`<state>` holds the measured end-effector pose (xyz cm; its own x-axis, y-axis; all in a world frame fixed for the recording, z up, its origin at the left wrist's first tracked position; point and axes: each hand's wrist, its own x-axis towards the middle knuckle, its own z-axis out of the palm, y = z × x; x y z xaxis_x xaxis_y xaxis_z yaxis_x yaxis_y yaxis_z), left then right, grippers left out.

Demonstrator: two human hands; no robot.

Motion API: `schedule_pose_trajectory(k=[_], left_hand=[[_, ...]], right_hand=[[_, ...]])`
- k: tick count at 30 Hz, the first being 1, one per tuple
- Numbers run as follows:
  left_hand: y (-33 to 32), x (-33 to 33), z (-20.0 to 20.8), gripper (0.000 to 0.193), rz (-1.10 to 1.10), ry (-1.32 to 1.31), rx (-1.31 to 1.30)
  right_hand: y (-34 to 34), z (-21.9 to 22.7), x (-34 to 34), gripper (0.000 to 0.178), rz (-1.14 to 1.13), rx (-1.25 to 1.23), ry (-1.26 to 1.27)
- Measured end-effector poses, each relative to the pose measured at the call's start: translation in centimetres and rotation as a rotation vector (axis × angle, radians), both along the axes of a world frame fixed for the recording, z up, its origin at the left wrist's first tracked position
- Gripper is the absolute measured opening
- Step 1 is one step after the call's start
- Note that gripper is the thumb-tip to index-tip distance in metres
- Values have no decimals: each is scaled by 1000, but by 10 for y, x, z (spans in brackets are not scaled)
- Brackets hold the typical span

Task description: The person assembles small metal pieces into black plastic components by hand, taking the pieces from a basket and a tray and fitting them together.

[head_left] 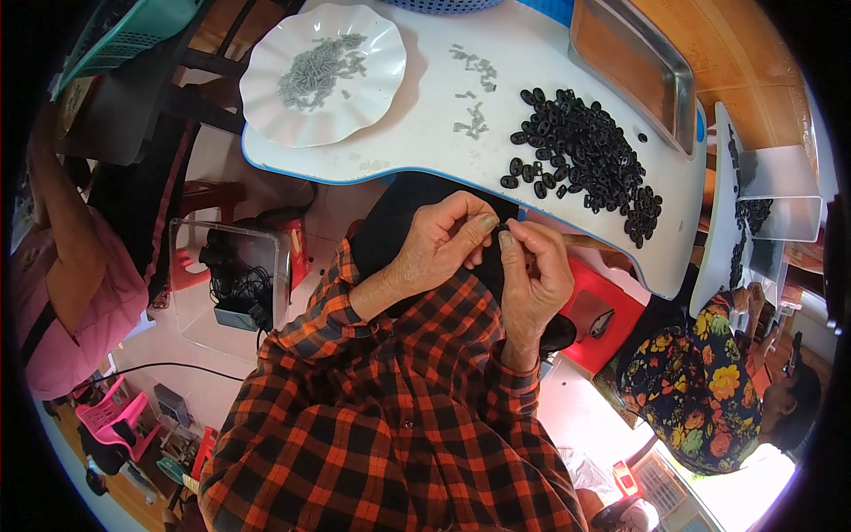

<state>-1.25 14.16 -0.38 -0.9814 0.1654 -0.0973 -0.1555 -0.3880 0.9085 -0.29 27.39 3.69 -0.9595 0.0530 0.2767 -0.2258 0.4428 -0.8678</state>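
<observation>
White tabletop ahead, black oval pieces beyond the right hand.

Bright overall | glare burnt to white, lower right | table evenly lit, upper centre | soft shadow beside plate, upper left | sheen on tray, upper right | edges bent, rim black | hands sharp, centre

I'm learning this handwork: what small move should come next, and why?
Perhaps shift the bare left hand and bare right hand forward over the white, blue-edged table: their fingertips nearly meet against plain dark cloth, so anything between them is hard to make out; the pale surface might help.
</observation>
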Motion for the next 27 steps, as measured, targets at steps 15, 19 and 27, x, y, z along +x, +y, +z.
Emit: schedule_pose_trajectory(k=[15,19,27], left_hand=[[3,0,-2,11,50,112,-164],[5,2,0,11,66,107,-152],[7,0,-4,15,44,34,10]], right_hand=[[-1,-7,2,12,-73,-353,-308],[-5,-9,4,10,-94,-368,-288],[-2,-10,1,10,-127,-479,-356]])
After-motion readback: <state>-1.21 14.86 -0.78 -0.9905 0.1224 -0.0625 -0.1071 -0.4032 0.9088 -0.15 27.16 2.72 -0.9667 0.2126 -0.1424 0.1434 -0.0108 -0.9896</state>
